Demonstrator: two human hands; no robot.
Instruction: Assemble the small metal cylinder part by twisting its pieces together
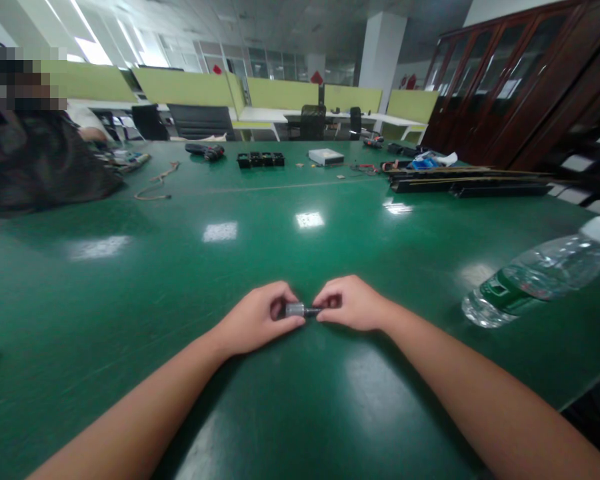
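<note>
Close to the tabletop, between my two hands, lies a small grey metal cylinder with a thin dark shaft (295,309); its exact kind is too small to make out. My left hand (257,316) is closed round the thicker grey end, with the thumb along the near side and the fingers curled over the far side. On the other side, the thumb and fingertips of my right hand (353,303) pinch the dark thin end. Part of the piece is hidden behind the fingers of both hands.
A clear plastic water bottle (535,277) stands tilted-looking at the right of the green table (260,247). Along the far side are black blocks (261,160), a white box (325,157) and long dark bars (430,183). A dark bag (45,160) and another person occupy the left.
</note>
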